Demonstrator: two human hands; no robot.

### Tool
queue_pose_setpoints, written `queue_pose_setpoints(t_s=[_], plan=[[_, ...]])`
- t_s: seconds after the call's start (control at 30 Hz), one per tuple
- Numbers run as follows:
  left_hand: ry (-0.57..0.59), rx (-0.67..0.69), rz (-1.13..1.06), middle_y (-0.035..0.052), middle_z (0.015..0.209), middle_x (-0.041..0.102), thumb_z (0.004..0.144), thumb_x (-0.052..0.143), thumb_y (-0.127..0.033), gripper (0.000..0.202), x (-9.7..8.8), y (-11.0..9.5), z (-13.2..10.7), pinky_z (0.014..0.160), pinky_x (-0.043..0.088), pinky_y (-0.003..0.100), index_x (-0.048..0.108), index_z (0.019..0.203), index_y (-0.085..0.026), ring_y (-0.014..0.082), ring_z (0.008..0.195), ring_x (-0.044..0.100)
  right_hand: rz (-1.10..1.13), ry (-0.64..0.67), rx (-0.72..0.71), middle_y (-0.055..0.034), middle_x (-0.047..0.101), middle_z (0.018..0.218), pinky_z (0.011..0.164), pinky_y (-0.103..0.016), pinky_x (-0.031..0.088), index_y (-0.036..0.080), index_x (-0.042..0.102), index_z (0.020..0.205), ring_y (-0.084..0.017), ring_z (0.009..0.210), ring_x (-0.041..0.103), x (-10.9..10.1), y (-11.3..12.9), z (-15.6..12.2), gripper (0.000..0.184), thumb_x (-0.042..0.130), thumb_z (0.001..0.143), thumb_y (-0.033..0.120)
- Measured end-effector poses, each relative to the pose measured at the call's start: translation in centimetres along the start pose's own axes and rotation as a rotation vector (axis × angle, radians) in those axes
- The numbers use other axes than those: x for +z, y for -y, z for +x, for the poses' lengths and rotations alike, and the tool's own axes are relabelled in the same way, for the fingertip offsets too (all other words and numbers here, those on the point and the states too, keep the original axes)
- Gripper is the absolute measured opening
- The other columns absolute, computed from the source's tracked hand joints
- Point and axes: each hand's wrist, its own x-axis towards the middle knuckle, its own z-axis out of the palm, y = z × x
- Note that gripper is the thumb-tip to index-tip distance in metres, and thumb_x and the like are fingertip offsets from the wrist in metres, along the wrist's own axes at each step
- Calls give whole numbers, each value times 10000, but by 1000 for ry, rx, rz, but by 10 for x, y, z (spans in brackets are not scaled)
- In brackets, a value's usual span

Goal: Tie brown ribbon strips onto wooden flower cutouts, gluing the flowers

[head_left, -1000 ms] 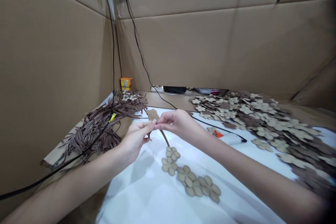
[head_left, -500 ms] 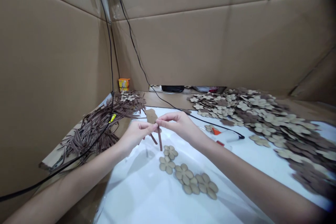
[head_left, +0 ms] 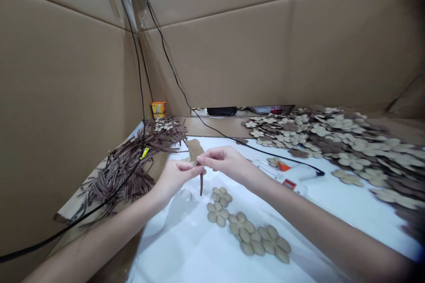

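My left hand [head_left: 177,179] and my right hand [head_left: 224,162] meet over the white work surface, fingertips pinched together. Between them is a narrow brown strip [head_left: 201,184], its free end hanging down. Both hands' fingers are closed on it; how it is folded or looped there is hidden. Just beyond the fingertips lies a tan-brown piece [head_left: 195,148], partly covered by the hands. Nearer to me, several beige flower-shaped cutouts [head_left: 241,224] lie flat, some overlapping.
A glue gun [head_left: 295,172] with an orange trigger lies right of my right forearm, its black cable [head_left: 215,130] crossing the table. Brown strips [head_left: 116,177] heap at left, flower cutouts [head_left: 332,132] at right. Cardboard walls [head_left: 226,62] enclose the table; a yellow-orange box [head_left: 158,108] stands in the corner.
The view has shifted slightly, and the glue gun shows more fully. Two strip ends hung below my fingers before; now one hangs there. Both hands remain pinched together.
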Motion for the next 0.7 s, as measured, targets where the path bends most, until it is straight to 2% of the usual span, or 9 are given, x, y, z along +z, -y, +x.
queue_pose_setpoints(t_s=[0.13,0.23,0.33,0.47,0.57,0.7], plan=[[-32,46,120,-44,457,389,703,628,-405,311,2,0,-1,508,196,236,678,589,-121,91,509,306,-37,-25,-19,-13,622,652,585,-243,381,142,652,683,-126,626,511,-1,-3,1,211,648,692,352],[-28,67,165,-50,458,344,710,618,-408,329,3,0,-2,498,185,237,631,539,-128,85,497,282,-33,-15,-19,4,587,610,549,-238,358,142,640,654,-111,576,482,-1,-6,3,227,633,704,364],[10,90,177,-42,478,394,733,602,-409,350,2,-1,-2,508,221,232,607,522,-129,89,507,332,-13,-5,-20,17,569,589,533,-234,338,146,637,651,-102,549,466,-2,-11,5,234,629,709,372],[37,104,85,7,667,584,796,536,-414,322,-2,-5,-1,621,348,228,659,700,-132,136,659,492,41,20,-20,0,610,643,604,-245,376,145,647,672,-118,619,514,-4,-14,6,235,649,694,380],[35,114,94,20,713,613,787,555,-411,297,-7,-7,2,661,377,234,665,752,-138,159,720,529,69,11,2,-3,598,621,578,-244,362,139,654,681,-112,597,495,-4,-14,6,258,639,702,395],[23,138,132,19,690,613,754,609,-389,255,-9,-6,5,643,378,229,663,740,-140,147,681,524,86,-37,3,8,574,607,557,-237,329,136,657,659,-99,581,457,0,-10,4,257,655,684,392]])
